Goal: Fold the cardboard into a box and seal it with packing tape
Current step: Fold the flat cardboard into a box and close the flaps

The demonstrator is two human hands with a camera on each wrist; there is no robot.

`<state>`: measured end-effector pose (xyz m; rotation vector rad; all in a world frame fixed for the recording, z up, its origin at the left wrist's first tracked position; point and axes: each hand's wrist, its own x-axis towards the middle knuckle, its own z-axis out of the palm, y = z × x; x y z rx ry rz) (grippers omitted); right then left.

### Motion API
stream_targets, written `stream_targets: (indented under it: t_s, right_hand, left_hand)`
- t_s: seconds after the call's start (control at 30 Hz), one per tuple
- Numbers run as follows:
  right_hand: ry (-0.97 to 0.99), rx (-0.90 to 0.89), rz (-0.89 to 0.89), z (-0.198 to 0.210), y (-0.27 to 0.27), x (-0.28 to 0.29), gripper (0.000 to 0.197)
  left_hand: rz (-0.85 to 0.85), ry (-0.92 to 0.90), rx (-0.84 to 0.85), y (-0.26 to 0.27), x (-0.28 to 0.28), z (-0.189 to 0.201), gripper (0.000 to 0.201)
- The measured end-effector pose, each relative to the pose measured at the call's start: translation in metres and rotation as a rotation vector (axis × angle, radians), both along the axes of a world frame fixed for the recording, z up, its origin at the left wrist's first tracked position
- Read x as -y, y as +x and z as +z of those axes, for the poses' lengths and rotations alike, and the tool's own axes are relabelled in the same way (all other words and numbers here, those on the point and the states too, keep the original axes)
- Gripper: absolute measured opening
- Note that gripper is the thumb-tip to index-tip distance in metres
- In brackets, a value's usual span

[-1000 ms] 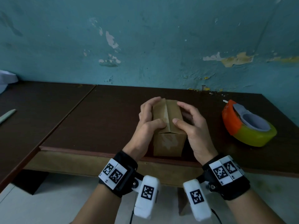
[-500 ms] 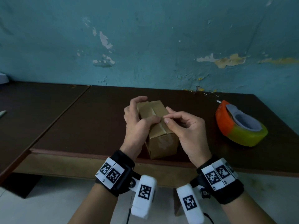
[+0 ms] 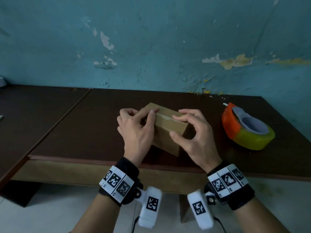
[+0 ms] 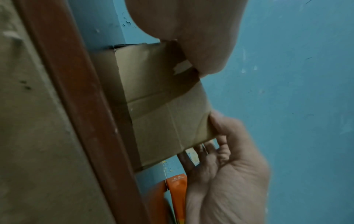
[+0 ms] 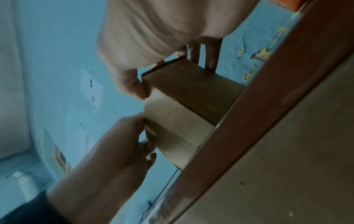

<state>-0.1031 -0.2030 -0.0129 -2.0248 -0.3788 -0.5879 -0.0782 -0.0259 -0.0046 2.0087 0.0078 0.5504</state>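
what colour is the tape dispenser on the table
The tape dispenser is orange at its far end and yellow-green at the near end, with a grey inner core; the head view shows it best.

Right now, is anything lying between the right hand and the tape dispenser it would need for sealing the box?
Nothing visible does. Only bare table separates the right hand, holding the cardboard box, from the tape dispenser to its right.
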Motion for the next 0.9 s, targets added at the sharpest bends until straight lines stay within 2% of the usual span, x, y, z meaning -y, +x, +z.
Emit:
stream_targets:
  t_s: [0.2, 0.27, 0.4, 0.6, 0.8, 0.9]
  right_hand:
    - [0.188, -0.115, 0.116, 0.001, 0.001, 0.002, 0.046]
    - [0.209, -0.125, 0.143, 0.001, 0.002, 0.003, 0.047]
    - [0.238, -0.127, 0.169, 0.0, 0.005, 0.004, 0.049]
    - [0.25, -0.109, 0.2, -0.004, 0.008, 0.005, 0.046]
    - [0.334, -0.112, 0.155, -0.006, 0.014, -0.002, 0.02]
    - [0.432, -0.169, 0.136, -0.001, 0.02, 0.002, 0.02]
  left_hand:
    - [-0.061, -0.18, 0.066, 0.001, -0.004, -0.004, 0.009]
    - [-0.091, -0.263, 0.078, 0.001, -0.004, -0.004, 0.013]
    - [-0.196, -0.439, -0.007, 0.002, -0.006, 0.0, 0.019]
    - [-0.228, -0.533, -0.076, 0.003, -0.015, 0.006, 0.046]
    - [-0.256, -0.527, -0.133, 0.001, -0.015, 0.007, 0.031]
    - [-0.277, -0.55, -0.193, -0.001, -0.012, 0.007, 0.026]
